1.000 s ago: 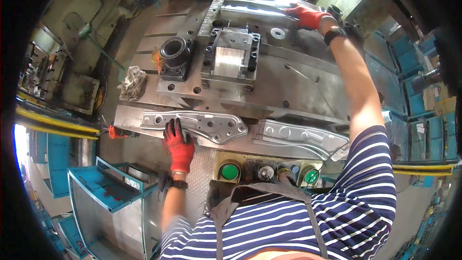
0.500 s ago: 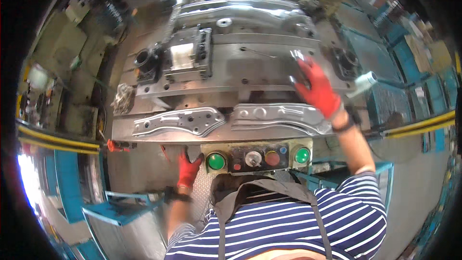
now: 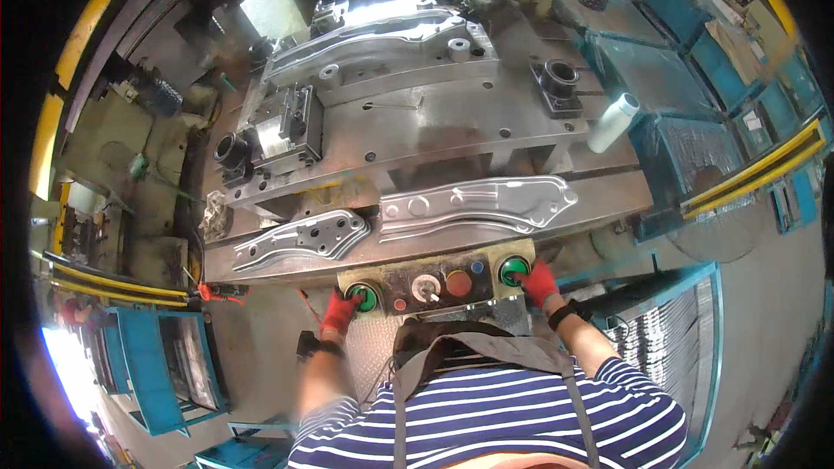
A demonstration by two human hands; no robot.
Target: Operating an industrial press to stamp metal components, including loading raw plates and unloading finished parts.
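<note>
Both my hands wear red gloves. My left hand [image 3: 340,310] presses on the left green button [image 3: 365,296] of a control panel [image 3: 434,280] at the press's front edge. At the panel's other end, my right hand [image 3: 538,282] rests on the right green button [image 3: 512,270]. A white knob and a red button sit between them. Two stamped sheet-metal parts lie on the press table just beyond the panel: a smaller left part [image 3: 301,237] and a longer right part [image 3: 478,205].
A die block [image 3: 287,126] and a black bushing [image 3: 231,154] sit on the left of the press bed, another bushing [image 3: 559,82] at right. A white bottle [image 3: 612,122] stands on the right. Blue bins [image 3: 178,365] flank me; yellow rails [image 3: 113,282] run left.
My right hand came down from the press bed to the right green button. My left hand left the small sheet part and moved onto the left green button.
</note>
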